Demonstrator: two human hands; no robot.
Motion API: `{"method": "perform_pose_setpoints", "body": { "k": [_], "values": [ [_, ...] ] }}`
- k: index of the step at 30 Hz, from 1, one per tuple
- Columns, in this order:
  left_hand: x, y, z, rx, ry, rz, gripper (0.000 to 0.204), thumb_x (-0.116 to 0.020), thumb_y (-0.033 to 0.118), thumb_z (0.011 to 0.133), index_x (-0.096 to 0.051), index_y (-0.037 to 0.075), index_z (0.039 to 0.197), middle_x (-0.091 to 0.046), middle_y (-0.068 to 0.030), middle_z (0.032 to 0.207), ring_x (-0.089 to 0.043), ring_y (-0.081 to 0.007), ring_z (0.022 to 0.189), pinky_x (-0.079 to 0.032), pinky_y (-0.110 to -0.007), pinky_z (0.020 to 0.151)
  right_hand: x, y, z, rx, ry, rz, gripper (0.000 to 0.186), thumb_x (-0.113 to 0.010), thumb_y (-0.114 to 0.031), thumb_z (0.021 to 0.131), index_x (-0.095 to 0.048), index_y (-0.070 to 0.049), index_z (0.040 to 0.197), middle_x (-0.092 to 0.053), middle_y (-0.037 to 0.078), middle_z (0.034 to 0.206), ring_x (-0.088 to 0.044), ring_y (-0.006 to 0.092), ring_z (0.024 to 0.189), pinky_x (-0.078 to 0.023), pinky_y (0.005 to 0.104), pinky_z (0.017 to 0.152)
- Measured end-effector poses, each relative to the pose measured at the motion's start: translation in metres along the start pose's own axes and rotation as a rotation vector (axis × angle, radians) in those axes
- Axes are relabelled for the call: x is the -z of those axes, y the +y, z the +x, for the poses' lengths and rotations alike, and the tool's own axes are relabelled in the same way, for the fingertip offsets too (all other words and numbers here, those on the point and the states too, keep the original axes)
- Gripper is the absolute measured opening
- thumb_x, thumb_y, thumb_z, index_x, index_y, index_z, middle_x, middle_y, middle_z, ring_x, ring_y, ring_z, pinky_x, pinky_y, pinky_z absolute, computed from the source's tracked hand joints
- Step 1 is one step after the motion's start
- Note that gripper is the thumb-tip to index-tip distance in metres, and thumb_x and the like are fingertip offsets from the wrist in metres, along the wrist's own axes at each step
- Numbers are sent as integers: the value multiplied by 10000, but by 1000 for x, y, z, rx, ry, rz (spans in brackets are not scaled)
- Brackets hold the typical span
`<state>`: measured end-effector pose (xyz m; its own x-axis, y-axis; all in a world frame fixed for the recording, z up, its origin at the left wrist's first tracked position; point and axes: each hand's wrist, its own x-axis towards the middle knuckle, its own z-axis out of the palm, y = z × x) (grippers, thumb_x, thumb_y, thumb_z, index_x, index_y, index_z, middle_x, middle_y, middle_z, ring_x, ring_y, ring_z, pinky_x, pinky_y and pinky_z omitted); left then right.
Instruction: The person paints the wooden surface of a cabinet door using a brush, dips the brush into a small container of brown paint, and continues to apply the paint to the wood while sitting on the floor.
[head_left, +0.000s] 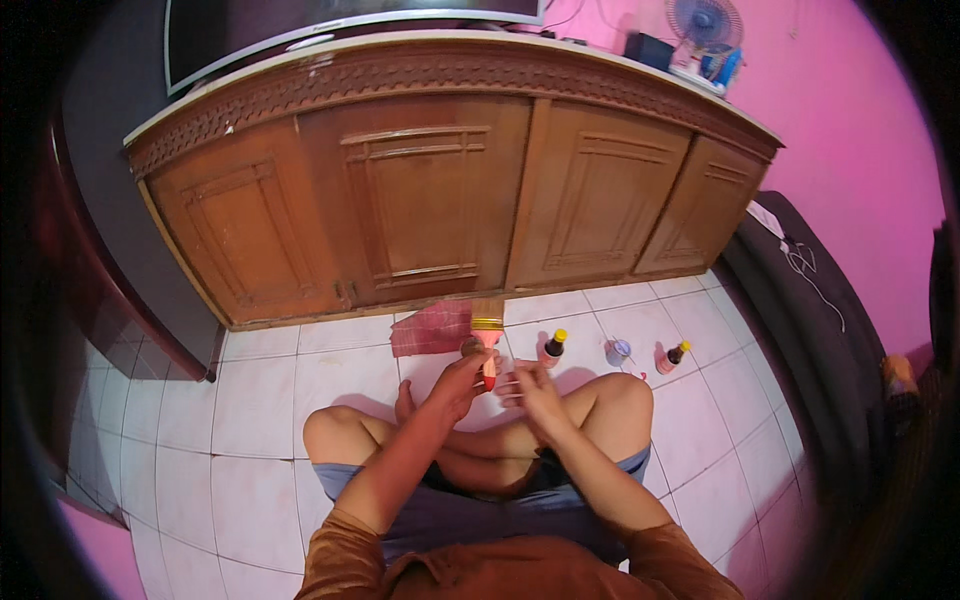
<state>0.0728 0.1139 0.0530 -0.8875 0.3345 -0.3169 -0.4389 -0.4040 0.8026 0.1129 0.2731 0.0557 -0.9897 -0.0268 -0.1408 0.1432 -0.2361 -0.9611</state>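
Observation:
A paintbrush [487, 325] stands bristles-up before me, its pale handle ending in a red tip. My left hand [463, 385] is closed around that handle. Close by on its right, my right hand [533, 392] holds nothing, with its fingers apart near the brush's handle end. Just beyond my left hand is a small round brownish thing [471, 346], partly hidden by the hand and brush. Behind it a red checkered cloth [428, 330] lies on the floor. To the right stand a dark bottle with a yellow cap [554, 347], a small clear container [618, 351] and a second yellow-capped bottle [675, 357].
I sit cross-legged on a white tiled floor [260, 405]. A long brown wooden cabinet [415, 205] spans the front, with a television [340, 25] and a fan [705, 25] on top. Along the right wall lies a dark long cushion-like thing [800, 300] with a white cable [806, 262].

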Motion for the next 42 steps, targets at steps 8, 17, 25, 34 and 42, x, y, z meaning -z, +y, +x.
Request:
{"method": "perform_pose_setpoints", "body": {
  "k": [8,17,25,34,42],
  "values": [
    [-31,-10,-15,-6,-3,-210,196,-620,302,936,-628,122,1013,-584,30,724,-400,-51,514,-302,-242,443,-39,-2,-9,47,105,239,221,-531,-234,996,-510,-41,1102,-649,74,859,-610,144,648,-447,272,519],
    [-21,25,-52,-169,30,-52,319,-529,355,986,-661,68,1033,-652,-15,849,-608,-172,791,-507,-334,727,-54,-33,10,344,131,262,140,-530,-161,988,-542,-29,1032,-653,85,854,-622,129,619,-470,246,503],
    [149,124,-134,-485,439,163,347,-541,352,967,-646,36,1063,-687,-87,973,-648,-176,936,-512,-326,765,-42,-127,40,388,249,78,261,-554,-254,980,-590,3,998,-651,84,786,-642,142,580,-476,246,464],
    [441,-62,-220,1,1765,1011,552,-547,443,908,-628,-79,1065,-675,-208,1061,-662,-354,959,-526,-474,824,-20,-186,117,375,347,-407,315,-615,-317,939,-629,-15,849,-644,68,695,-634,134,554,-478,277,447],
    [421,-124,-214,772,2270,1138,858,-386,678,839,-451,-20,1335,-422,-159,1385,-301,-310,1363,-266,-473,1039,-12,-179,135,361,228,-856,377,-589,-358,938,-632,2,836,-653,81,688,-639,142,570,-495,278,501]
  ]
}}
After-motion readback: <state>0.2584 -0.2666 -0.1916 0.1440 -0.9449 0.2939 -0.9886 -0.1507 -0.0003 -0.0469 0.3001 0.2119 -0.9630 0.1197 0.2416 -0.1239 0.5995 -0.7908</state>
